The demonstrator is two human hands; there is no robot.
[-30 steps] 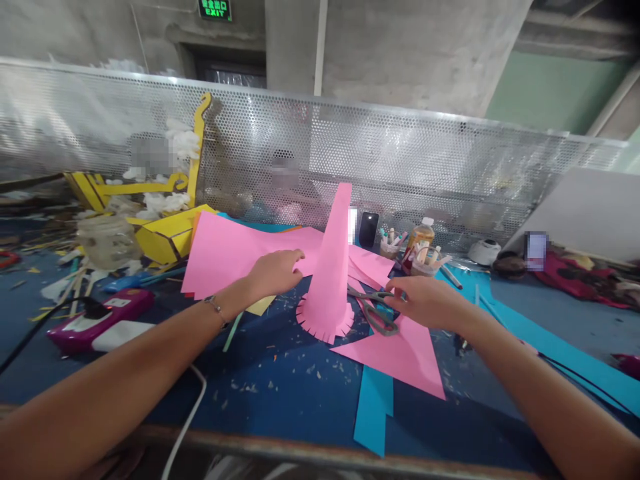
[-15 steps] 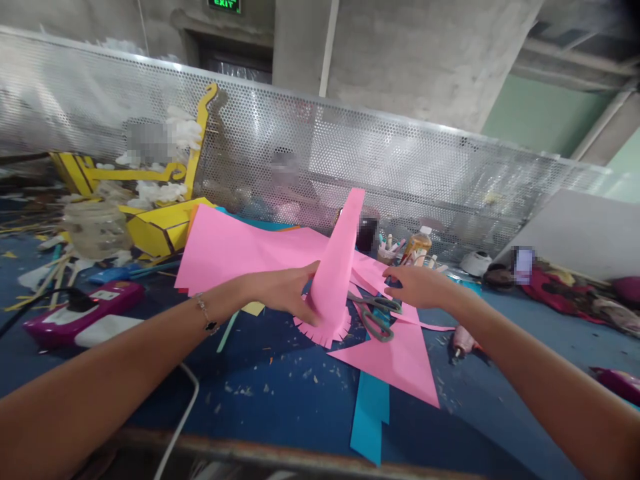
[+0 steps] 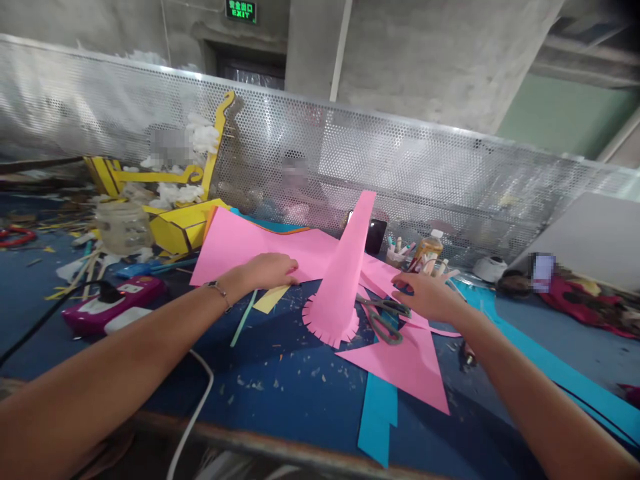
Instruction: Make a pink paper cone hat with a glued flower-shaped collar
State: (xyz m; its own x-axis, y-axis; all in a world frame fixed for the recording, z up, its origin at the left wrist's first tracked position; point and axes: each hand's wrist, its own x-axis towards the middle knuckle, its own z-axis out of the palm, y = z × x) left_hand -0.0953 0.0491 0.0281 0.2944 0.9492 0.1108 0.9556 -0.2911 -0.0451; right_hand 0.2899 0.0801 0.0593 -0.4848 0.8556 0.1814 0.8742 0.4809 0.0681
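Observation:
A pink paper cone with a fringed, snipped base stands on the blue table, leaning slightly right. My left hand is off to its left, over the edge of a large pink sheet, with loosely bent fingers and nothing visible in them. On the cone's other side, my right hand hovers by the scissors, thumb and fingers apart. The scissors lie on pink paper offcuts, their blades pointing toward the cone. A yellow paper piece rests just below my left hand.
Blue paper strips lie at the front and beneath my right forearm. A purple power strip, a glass jar and a yellow structure occupy the left. A bottle and a pen cup stand behind.
My left hand has let go of the cone and moved left, away from it. The cone stays standing. A long blue paper strip now shows along my right forearm.

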